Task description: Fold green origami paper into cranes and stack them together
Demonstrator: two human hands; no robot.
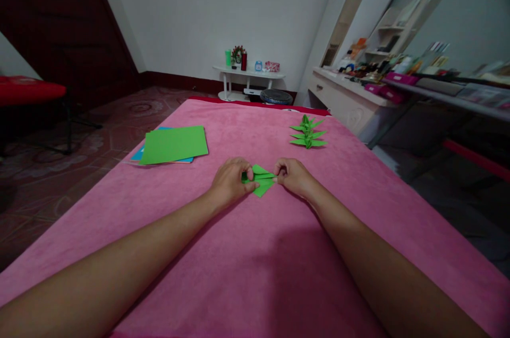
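Note:
A small folded piece of green paper (263, 181) lies low over the pink cloth, between my two hands. My left hand (234, 179) grips its left side, with the thumb on top and the fingers curled around the edge. The fingertips of my right hand (292, 176) pinch the pointed right end. Folded flaps and a crease running lengthwise show in the middle of the paper. My left fingers cover part of its left end.
Several folded green paper figures (307, 133) stand in a row at the back right. A stack of green and blue paper sheets (175, 145) lies at the left. Beyond the pink-covered table (223, 263) are a white shelf (251, 73), a red seat (32, 91) and a cluttered dresser (346, 93).

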